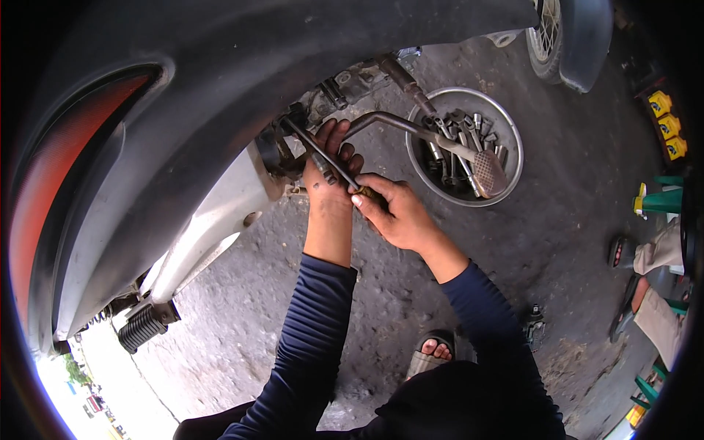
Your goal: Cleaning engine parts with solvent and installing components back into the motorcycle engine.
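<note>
Under the dark body panel of a motorcycle (242, 66), my right hand (392, 213) grips the handle of a long screwdriver (308, 139), whose shaft reaches up-left into a dark metal fitting (295, 117). Just beside it, my left hand (330, 172) has its fingers curled around the underside of a short metal part (323, 165); what exactly they hold is partly hidden. A bent pedal lever (378, 117) runs right from behind that hand to a textured pad (490, 174), which overhangs a round metal bowl (517, 150) of sockets and wrenches.
A spoked wheel (543, 44) is at top right. Along the right edge are green stools (664, 198), yellow containers (664, 121) and another person's sandaled feet (634, 301). A small metal object (534, 326) lies on the concrete floor (242, 323). A footpeg (143, 326) sticks out lower left.
</note>
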